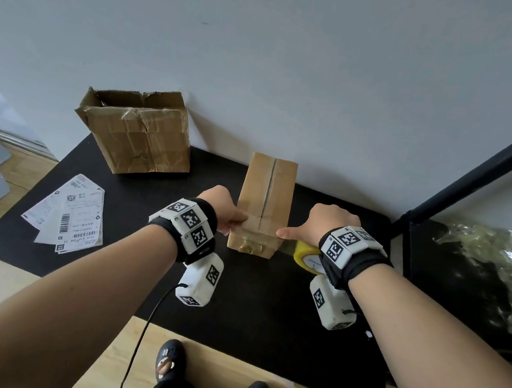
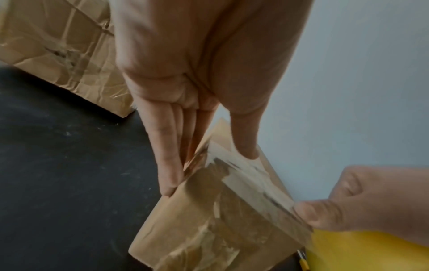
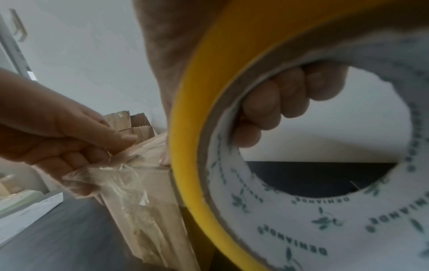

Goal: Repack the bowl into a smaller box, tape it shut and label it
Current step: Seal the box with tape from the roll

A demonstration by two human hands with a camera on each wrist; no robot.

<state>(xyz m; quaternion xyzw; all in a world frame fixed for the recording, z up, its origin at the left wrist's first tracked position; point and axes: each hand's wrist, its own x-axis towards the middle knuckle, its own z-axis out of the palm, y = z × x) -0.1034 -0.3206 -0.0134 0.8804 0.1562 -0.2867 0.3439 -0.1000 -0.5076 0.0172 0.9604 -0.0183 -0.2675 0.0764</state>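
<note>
At 12 o'clock on the mat [image 1: 254,305], the small box [image 1: 265,201] lies closed. Left hand [image 1: 224,204] pinches its near edge, pressing tape; right hand [image 1: 329,224] clenches the tape roll [image 1: 303,256], thumb on the box. Risk: slack tape wrinkles, seal lifts.

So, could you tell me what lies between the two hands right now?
The small taped box lies between them: the left hand holds its near-left edge and the right hand, holding the yellow tape roll, presses a thumb on its right edge. The head view shows it.
</note>
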